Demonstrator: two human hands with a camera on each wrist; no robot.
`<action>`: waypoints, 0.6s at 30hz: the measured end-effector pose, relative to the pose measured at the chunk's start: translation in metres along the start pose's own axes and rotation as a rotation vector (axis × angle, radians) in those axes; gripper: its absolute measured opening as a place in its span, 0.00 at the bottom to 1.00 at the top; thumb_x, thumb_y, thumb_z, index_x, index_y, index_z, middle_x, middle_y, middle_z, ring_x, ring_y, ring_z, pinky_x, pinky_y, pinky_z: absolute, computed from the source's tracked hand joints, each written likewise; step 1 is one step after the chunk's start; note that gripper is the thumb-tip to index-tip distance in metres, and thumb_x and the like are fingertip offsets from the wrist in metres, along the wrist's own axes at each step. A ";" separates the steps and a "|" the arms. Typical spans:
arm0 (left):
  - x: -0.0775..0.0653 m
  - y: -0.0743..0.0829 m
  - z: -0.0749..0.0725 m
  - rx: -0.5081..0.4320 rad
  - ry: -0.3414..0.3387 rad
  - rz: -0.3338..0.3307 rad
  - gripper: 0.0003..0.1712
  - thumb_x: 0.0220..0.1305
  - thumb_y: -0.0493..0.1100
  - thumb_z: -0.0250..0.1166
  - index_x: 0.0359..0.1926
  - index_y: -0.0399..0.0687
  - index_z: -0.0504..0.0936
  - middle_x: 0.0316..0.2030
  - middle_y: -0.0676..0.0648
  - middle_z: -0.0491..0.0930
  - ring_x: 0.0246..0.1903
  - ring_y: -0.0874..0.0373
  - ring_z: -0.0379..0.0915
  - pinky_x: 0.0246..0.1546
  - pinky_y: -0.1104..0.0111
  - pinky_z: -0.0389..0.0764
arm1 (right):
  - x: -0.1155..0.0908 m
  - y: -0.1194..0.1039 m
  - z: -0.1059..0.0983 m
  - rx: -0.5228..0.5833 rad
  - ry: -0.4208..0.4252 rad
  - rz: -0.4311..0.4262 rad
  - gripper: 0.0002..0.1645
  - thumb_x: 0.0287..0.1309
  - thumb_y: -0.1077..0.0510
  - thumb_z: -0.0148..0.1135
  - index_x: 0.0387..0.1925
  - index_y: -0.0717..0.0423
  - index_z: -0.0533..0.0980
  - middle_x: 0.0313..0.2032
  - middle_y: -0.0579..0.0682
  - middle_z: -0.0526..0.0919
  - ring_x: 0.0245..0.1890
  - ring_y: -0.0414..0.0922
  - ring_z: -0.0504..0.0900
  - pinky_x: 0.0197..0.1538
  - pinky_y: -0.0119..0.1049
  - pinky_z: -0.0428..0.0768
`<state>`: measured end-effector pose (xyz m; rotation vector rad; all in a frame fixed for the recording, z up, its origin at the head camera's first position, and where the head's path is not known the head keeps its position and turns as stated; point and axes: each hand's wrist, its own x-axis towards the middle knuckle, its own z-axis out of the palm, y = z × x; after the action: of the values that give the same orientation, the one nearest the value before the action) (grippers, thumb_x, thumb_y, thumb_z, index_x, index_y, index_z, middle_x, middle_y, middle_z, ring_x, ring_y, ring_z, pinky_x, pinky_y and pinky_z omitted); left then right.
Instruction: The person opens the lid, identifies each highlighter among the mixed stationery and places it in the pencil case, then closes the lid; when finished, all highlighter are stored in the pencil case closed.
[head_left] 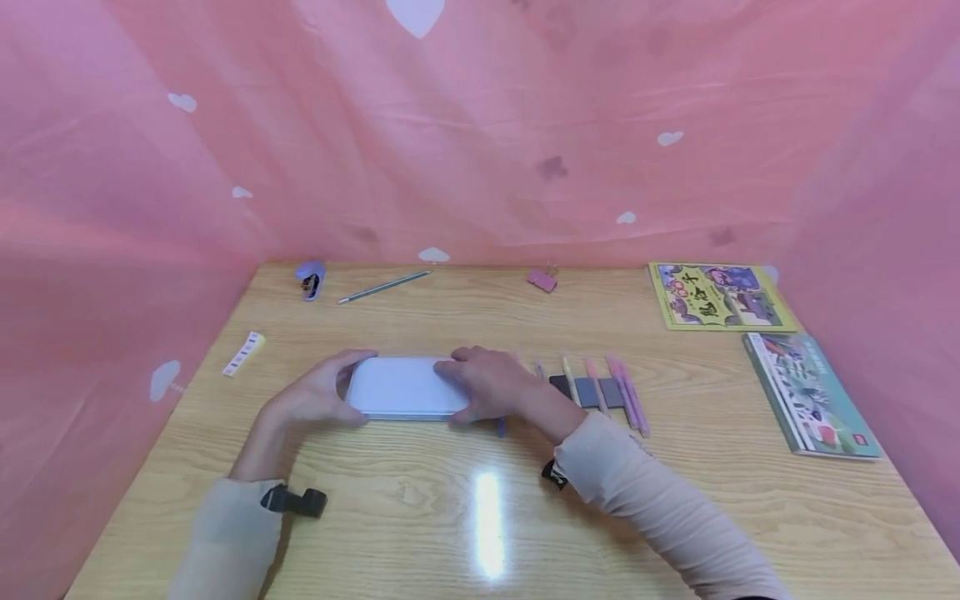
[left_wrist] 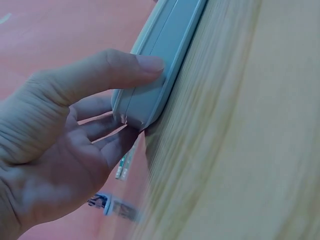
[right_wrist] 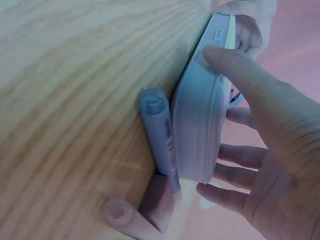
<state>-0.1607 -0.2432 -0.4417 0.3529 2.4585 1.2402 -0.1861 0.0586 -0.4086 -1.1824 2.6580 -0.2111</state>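
A pale blue-white pencil case (head_left: 401,387), flat with rounded corners and its lid down, lies on the wooden table. My left hand (head_left: 318,392) grips its left end, the thumb (left_wrist: 145,66) on the front side and the other fingers behind. At the opposite end my right hand (head_left: 487,385) holds the case, with the thumb along the front side and fingers over the top and far side. In the right wrist view, a blue highlighter (right_wrist: 159,127) lies right beside the case, close to a dark block (right_wrist: 157,197) and a pink pen (right_wrist: 127,217).
Right of the case, several pens (head_left: 630,396) lie across grey-blue blocks (head_left: 588,392). Farther back are a purple stapler (head_left: 311,279), a pencil (head_left: 385,287) and a pink binder clip (head_left: 543,281). A white strip (head_left: 243,354) lies left; two books (head_left: 723,297) lie right.
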 end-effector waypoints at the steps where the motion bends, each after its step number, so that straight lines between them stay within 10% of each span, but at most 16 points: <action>1: 0.001 0.000 0.000 -0.002 0.002 0.000 0.58 0.34 0.40 0.80 0.69 0.51 0.60 0.69 0.46 0.56 0.71 0.45 0.44 0.69 0.51 0.53 | 0.000 -0.001 -0.001 -0.010 -0.007 0.009 0.51 0.41 0.33 0.69 0.67 0.41 0.64 0.64 0.52 0.68 0.61 0.50 0.69 0.58 0.49 0.75; 9: 0.002 0.000 0.001 -0.002 0.018 -0.001 0.56 0.34 0.38 0.79 0.68 0.51 0.62 0.68 0.45 0.58 0.70 0.44 0.46 0.69 0.51 0.54 | 0.006 -0.006 -0.006 -0.062 -0.051 0.006 0.48 0.41 0.36 0.71 0.65 0.43 0.66 0.60 0.52 0.73 0.55 0.48 0.75 0.52 0.46 0.78; 18: 0.004 -0.001 0.001 -0.017 0.026 0.009 0.57 0.31 0.37 0.80 0.67 0.50 0.63 0.67 0.46 0.60 0.70 0.45 0.48 0.69 0.51 0.54 | 0.016 -0.004 -0.012 -0.080 -0.035 -0.109 0.34 0.33 0.37 0.74 0.43 0.48 0.76 0.30 0.40 0.79 0.28 0.38 0.75 0.35 0.30 0.76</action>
<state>-0.1643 -0.2420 -0.4441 0.3461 2.4693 1.2765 -0.1964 0.0446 -0.3984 -1.3447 2.5963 -0.1022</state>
